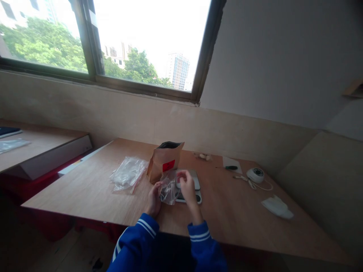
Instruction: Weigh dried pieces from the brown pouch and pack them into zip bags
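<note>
A clear plastic bag [169, 190] is held up in front of me, and my left hand [154, 199] grips its left edge with the fingers closed. At the bag's upper right is my right hand [186, 186], its fingers bent together in a pinch. Whatever lies between those fingertips is too small to make out. Behind the bag stands an open brown paper pouch [159, 160] with a red label [168, 165] and a dark inside. A flat white kitchen scale [196, 180] lies under and behind my right hand, partly hidden by it and the bag.
Left of the pouch lies a pile of clear plastic bags [127, 173]. Rightward on the wooden table [227, 215] are small pale items [202, 156], a green-handled screwdriver [231, 167], a white dome-shaped device [254, 175] with a cable and a crumpled white bag [277, 207].
</note>
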The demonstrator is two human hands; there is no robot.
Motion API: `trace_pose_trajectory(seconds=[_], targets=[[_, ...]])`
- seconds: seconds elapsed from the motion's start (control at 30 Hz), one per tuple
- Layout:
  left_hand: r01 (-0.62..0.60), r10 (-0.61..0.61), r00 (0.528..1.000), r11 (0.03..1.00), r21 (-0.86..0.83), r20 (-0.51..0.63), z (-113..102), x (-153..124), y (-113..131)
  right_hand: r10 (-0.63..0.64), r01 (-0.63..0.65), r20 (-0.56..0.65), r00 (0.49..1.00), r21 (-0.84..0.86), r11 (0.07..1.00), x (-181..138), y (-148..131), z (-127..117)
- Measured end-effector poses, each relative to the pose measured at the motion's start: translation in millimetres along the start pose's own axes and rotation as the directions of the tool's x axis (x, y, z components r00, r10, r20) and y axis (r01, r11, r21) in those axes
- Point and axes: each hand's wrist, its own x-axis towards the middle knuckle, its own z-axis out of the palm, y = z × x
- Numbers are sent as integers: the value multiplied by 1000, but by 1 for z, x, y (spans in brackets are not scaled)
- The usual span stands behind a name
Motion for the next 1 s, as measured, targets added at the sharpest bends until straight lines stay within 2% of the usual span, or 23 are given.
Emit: trace_pose_trajectory(seconds=[0.1,0.17,0.23,0.3,0.4,0.47,0.73,0.83,1.0], targets=[[-5,5,1000,1000,-10,-2,0,-1,1,40,-41,-135,990,-5,999,-21,22,9],[13,-13,1000,1000,-13,-4,0,-1,1,43,-43,-195,980,4,999,-26,27,11],[5,-5,1000,1000,12,-5,0,0,1,25,-29,-128,991,-25,999,-26,24,10],[-45,45,999,997,57,-6,1,0,0,5,-4,7,1000,-82,997,-27,19,9],[-108,108,994,989,104,6,2,-1,-1,-1,29,184,983,-150,988,-29,12,9],[-134,135,991,984,116,8,3,-1,-1,-1,51,250,968,-192,980,-32,12,11],[-170,172,985,976,132,0,2,-2,-3,-13,139,334,942,-356,924,-47,24,14],[-163,165,986,981,104,-11,3,-3,-2,17,137,381,925,-373,918,-48,22,11],[-136,136,991,982,128,13,6,-5,0,40,104,388,921,-343,934,-50,21,7]])
